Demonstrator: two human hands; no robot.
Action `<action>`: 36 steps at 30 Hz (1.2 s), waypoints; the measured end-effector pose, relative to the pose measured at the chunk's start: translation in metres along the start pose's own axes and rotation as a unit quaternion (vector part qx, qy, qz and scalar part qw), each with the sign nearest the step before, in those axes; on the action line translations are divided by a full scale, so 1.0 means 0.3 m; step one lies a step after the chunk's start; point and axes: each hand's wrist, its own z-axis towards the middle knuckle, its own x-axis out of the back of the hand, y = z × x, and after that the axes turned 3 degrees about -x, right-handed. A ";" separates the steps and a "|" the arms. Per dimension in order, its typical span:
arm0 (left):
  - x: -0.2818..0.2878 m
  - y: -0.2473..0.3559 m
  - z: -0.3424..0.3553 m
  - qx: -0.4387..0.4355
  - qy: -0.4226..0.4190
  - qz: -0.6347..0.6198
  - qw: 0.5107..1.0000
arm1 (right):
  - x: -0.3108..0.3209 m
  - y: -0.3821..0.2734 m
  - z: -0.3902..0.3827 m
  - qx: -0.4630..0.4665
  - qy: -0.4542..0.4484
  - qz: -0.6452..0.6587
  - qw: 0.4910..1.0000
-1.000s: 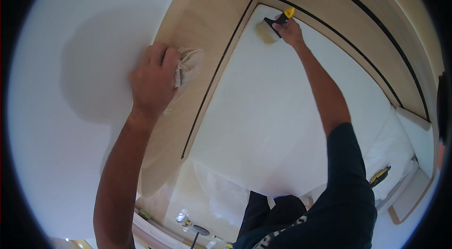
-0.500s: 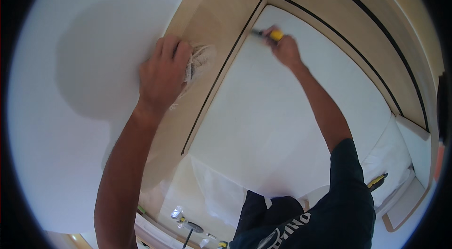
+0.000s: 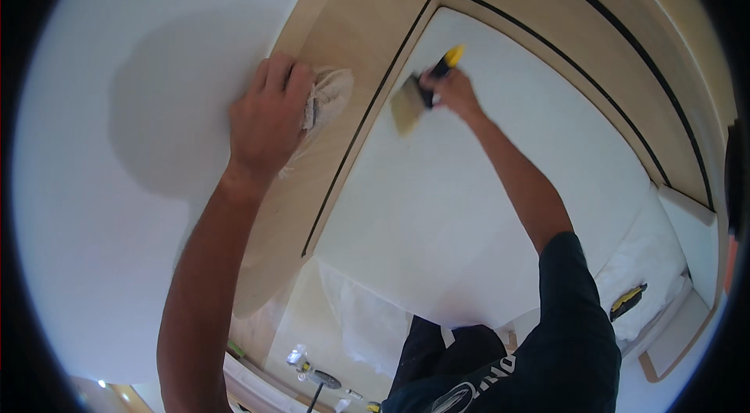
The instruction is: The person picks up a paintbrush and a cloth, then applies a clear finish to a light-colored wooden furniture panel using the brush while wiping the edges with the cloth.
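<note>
Right fingers point(image 3: 445, 88) around brush point(image 3: 414, 90), bristles point(image 3: 405, 114) left, yellow handle end point(image 3: 455, 55) beyond

Rag point(image 3: 334, 91): crumpled cloth. Brush handle point(image 3: 452, 57): plastic-looking. Side panel point(image 3: 363, 22): smooth, matt, wood-look.

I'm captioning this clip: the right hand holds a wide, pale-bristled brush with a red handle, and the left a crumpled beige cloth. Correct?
No: the head view shows the wide, pale-bristled brush has a black-and-yellow handle, not red. The rest stands.
</note>
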 end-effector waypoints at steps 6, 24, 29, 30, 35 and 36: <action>0.002 0.017 0.028 0.007 -0.011 -0.022 1.000 | 0.165 -0.085 0.403 0.041 0.303 0.023 0.952; -0.009 -0.005 -0.025 0.023 -0.032 -0.019 0.999 | -0.176 0.123 0.047 -0.170 -0.184 0.029 0.968; 0.002 0.007 0.024 -0.007 0.000 0.011 1.000 | 0.076 -0.054 -0.001 0.223 0.092 -0.153 0.958; -0.007 0.004 0.008 -0.002 -0.005 0.007 1.000 | 0.110 -0.103 0.037 0.222 0.131 -0.189 0.947; -0.004 0.021 0.044 -0.007 0.005 -0.008 1.000 | 0.338 -0.048 0.401 0.303 0.177 -0.337 0.874; -0.006 0.015 0.033 -0.007 0.002 -0.002 1.000 | 0.333 -0.025 0.427 0.291 0.138 -0.360 0.876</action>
